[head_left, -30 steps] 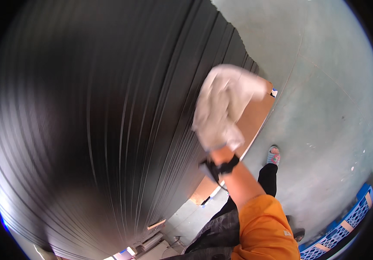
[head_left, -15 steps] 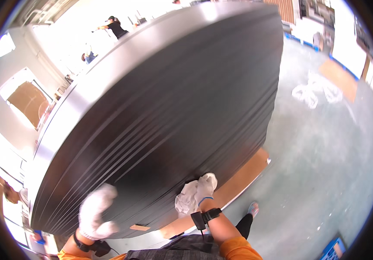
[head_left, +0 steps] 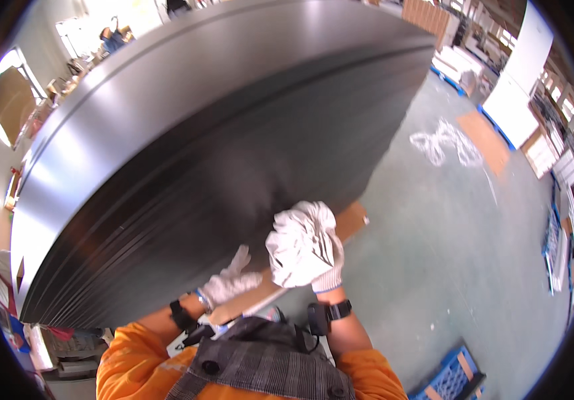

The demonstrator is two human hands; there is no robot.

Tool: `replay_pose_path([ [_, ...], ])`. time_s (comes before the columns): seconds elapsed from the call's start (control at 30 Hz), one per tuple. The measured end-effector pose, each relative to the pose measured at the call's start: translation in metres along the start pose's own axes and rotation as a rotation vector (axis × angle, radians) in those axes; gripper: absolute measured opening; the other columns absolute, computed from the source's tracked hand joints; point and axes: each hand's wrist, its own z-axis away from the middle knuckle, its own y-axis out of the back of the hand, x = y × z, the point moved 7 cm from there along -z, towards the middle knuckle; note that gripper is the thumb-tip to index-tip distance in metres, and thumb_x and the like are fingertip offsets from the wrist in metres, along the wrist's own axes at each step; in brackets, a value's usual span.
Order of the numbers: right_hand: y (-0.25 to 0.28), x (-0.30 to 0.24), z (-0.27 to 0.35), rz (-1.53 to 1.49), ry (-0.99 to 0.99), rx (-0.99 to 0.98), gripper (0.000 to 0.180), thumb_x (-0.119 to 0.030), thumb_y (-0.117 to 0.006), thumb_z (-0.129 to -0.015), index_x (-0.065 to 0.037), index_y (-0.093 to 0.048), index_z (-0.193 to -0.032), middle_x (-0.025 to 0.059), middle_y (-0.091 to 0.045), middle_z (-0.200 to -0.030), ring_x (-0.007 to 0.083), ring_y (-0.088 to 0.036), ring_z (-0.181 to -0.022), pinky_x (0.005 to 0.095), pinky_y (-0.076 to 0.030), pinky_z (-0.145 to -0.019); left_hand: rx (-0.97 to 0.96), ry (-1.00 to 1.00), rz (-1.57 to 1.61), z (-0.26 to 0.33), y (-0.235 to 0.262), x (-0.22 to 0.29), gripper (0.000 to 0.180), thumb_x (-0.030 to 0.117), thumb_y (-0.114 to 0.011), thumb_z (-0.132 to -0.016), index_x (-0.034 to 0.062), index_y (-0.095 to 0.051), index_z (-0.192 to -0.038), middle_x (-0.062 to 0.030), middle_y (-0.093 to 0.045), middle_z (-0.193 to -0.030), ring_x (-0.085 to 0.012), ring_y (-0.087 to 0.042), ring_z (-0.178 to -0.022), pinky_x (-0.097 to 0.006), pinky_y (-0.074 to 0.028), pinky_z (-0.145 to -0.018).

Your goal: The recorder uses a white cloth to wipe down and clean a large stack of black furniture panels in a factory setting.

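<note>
A tall stack of dark grey sheets (head_left: 233,173), its layered edges toward me, fills the middle of the view. My right hand (head_left: 329,275), in a white knit glove, grips a bunched white cloth (head_left: 300,243) in front of the stack's side. The cloth covers most of the fingers. My left hand (head_left: 232,283), also gloved, is beside the lower edge of the stack with thumb and fingers apart and nothing in it. I cannot tell whether it touches the sheets.
Brown cardboard (head_left: 352,221) sticks out under the stack. A blue pallet (head_left: 450,377) lies on the floor at the lower right. White tangled strapping (head_left: 447,143) and a cardboard sheet (head_left: 485,140) are on the floor farther right. A person (head_left: 110,40) is beyond the stack.
My right hand has lifted the cloth up and toward me, off the stack's lower side. The left hand has moved right, toward the cloth. The view has shifted.
</note>
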Motion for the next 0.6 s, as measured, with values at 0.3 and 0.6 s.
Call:
replay_pose_path([
  [0.3, 0.027, 0.01, 0.036, 0.046, -0.005, 0.103, 0.044, -0.021, -0.048, -0.097, 0.0, -0.043, -0.135, 0.0143, -0.062, -0.118, 0.0239, -0.065, -0.095, 0.034, -0.056, -0.081, -0.267, -0.085, 0.543, -0.082, -0.081, 0.021, 0.067, 0.038, -0.067, -0.089, 0.0111, -0.035, -0.141, -0.0025, -0.055, -0.123, -0.0136, -0.055, -0.11, -0.032, -0.048, -0.093],
  [0.6, 0.064, 0.008, 0.048, 0.147, 0.033, 0.229, 0.067, -0.052, -0.03, -0.101, -0.004, -0.029, -0.147, 0.0125, -0.042, -0.145, 0.0269, -0.046, -0.128, 0.0392, -0.036, -0.109, -0.158, -0.026, 0.56, -0.096, -0.083, 0.006, 0.07, 0.057, -0.03, -0.099, 0.0053, -0.031, -0.146, -0.0093, -0.046, -0.14, -0.0181, -0.048, -0.125, -0.034, -0.039, -0.108],
])
